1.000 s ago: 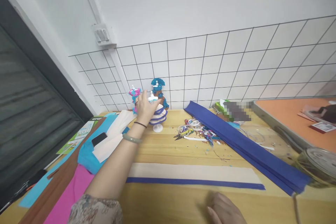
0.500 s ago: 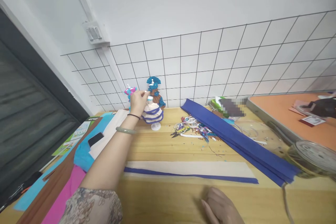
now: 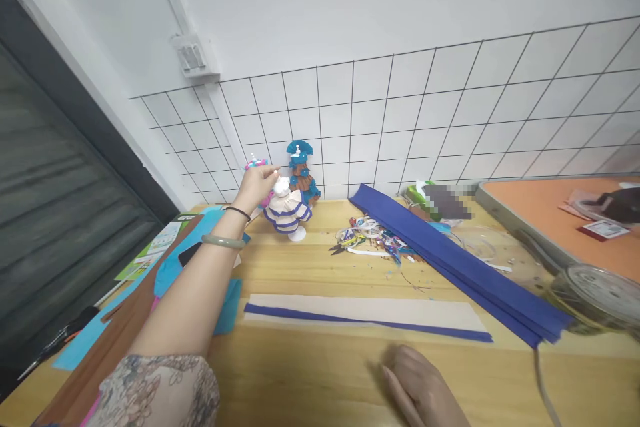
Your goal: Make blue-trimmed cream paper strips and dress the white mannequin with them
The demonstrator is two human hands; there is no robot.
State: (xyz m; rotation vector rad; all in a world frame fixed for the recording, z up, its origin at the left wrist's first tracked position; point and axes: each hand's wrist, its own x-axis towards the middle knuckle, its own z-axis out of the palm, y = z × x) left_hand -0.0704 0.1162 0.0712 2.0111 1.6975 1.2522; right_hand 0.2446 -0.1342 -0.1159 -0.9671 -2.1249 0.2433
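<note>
My left hand (image 3: 257, 185) reaches across the table with thumb and fingers pinched at the white top of a small doll-like figure (image 3: 289, 212). The figure wears a tiered cream skirt edged in blue and leans slightly left on a round white stand (image 3: 297, 233). Its top is partly covered by my fingers. Behind it stands a figure in brown and teal ruffles (image 3: 303, 173); a pink and blue one (image 3: 256, 162) is mostly hidden by my left hand. My right hand (image 3: 423, 383) rests on the table, fingers curled in, below a cream strip with a blue strip (image 3: 370, 317).
Scissors (image 3: 339, 249) lie by a pile of ribbon scraps (image 3: 373, 237). A long folded blue crepe strip (image 3: 450, 260) runs diagonally beside a ribbon spool (image 3: 600, 297). Brown and light-blue sheets (image 3: 135, 293) cover the left side. A wire grid (image 3: 370, 127) backs the table.
The cream-and-blue figure has turned and tilted left under my left hand. That hand has shifted slightly left. My right hand stays in place; the view has swung a little.
</note>
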